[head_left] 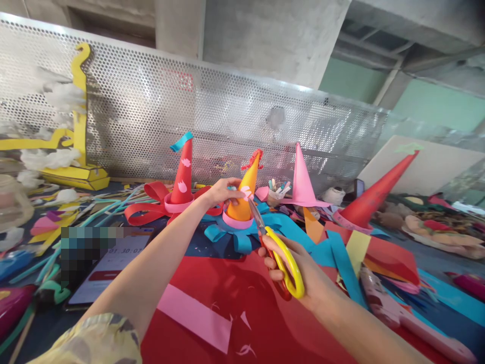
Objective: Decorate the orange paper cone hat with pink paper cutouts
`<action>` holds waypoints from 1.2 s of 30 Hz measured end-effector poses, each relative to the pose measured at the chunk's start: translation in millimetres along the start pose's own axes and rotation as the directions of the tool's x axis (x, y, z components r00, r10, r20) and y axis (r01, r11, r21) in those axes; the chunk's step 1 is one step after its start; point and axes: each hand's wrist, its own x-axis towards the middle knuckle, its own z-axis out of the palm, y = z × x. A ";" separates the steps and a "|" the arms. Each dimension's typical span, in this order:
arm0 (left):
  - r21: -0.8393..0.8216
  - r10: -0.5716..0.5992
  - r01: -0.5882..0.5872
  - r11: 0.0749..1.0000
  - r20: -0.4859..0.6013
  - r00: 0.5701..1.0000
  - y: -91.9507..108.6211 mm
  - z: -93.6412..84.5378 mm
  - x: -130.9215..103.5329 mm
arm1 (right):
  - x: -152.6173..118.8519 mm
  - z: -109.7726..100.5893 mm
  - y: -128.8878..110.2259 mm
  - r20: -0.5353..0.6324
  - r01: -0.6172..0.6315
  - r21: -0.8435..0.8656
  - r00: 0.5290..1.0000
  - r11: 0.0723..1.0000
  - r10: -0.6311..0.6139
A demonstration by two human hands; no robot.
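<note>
My left hand (226, 192) pinches a small pale pink paper cutout (246, 192), seen in front of an orange-yellow paper cone hat (237, 210) with a curly red top, a pink band and blue paper loops at its base. My right hand (284, 263) grips a pair of scissors (286, 263) with a yellow and red handle. The scissor blades point up and left, their tips at the edge of the pink cutout. Below my hands lies a red paper sheet (204, 273) with a pink paper strip (197, 316) and small pink scraps on it.
A red cone hat (181, 177) stands to the left, a pink cone (302, 179) and a tilted red cone hat (379, 194) to the right. A phone (109, 268), a pink glue gun (409, 318), blue paper strips (288, 230) and a cup of markers (278, 192) lie around. Perforated metal panel (140, 116) behind.
</note>
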 end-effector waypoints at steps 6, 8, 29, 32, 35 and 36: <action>0.011 0.012 -0.012 1.000 0.016 1.000 -3.8 -2.3 2.2 | -5.4 10.9 -3.6 -0.041 -0.026 -0.039 0.999 0.999 0.025; 0.014 0.018 -0.018 1.000 0.022 1.000 -4.7 -2.7 2.4 | -3.4 13.0 -5.3 -0.064 -0.041 -0.035 0.997 0.999 0.039; 0.008 0.017 -0.017 1.000 -0.011 1.000 -9.1 -0.4 0.5 | -41.8 3.9 20.2 0.070 -0.122 -0.159 0.988 0.980 0.134; 0.008 0.017 -0.017 1.000 -0.015 1.000 -8.4 0.6 0.9 | -50.4 3.5 24.0 0.107 -0.149 -0.199 0.979 0.969 0.172; 0.010 0.014 -0.014 1.000 -0.020 1.000 -8.5 1.4 1.3 | -52.9 2.1 24.3 0.129 -0.144 -0.209 0.976 0.967 0.173; 0.010 0.013 -0.013 1.000 -0.021 1.000 -8.7 1.5 1.4 | -52.6 1.1 23.8 0.132 -0.136 -0.203 0.977 0.970 0.165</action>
